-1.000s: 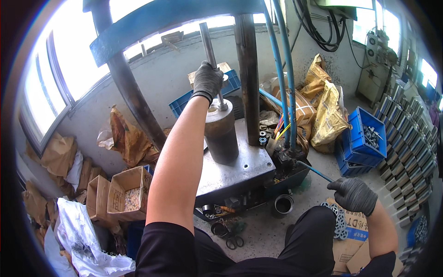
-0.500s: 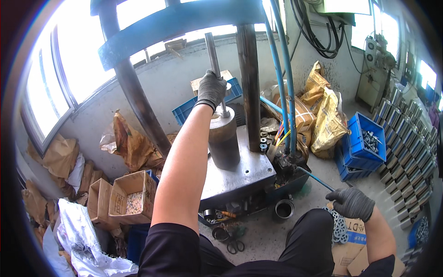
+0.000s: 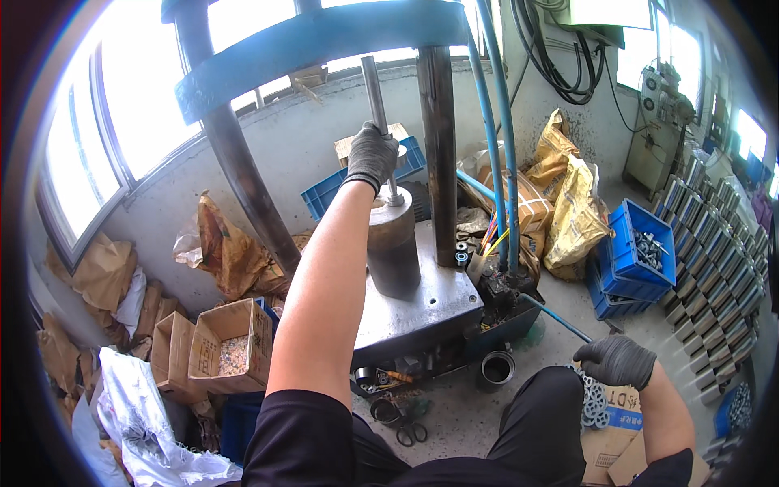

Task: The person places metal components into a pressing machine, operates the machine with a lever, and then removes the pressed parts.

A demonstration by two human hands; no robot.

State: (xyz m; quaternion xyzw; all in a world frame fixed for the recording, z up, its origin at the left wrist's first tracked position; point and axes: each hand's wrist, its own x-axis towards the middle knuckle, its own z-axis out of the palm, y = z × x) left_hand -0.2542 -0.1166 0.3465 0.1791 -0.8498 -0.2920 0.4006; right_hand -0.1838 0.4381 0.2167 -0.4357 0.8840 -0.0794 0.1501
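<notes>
My left hand (image 3: 372,154), in a dark glove, grips a thin steel rod (image 3: 373,85) that stands upright in the top of a dark metal cylinder (image 3: 393,243). That cylinder rests on the grey steel bed (image 3: 422,312) of a blue-framed press. My right hand (image 3: 615,359), also gloved, is low at the right, closed around the end of a blue lever handle (image 3: 556,316) that runs to the press's valve block (image 3: 503,284). A cardboard box with metal rings (image 3: 596,406) lies just under that hand.
A dark press column (image 3: 438,154) and blue hoses (image 3: 495,138) stand right of the cylinder. A steel ring (image 3: 497,367) lies on the floor. Blue crates (image 3: 631,256), yellow sacks (image 3: 568,203), open cartons (image 3: 227,345) and stacked metal parts (image 3: 714,252) surround the press.
My left hand has risen with the rod, which now stands higher out of the cylinder. My right hand has stayed low on the lever handle.
</notes>
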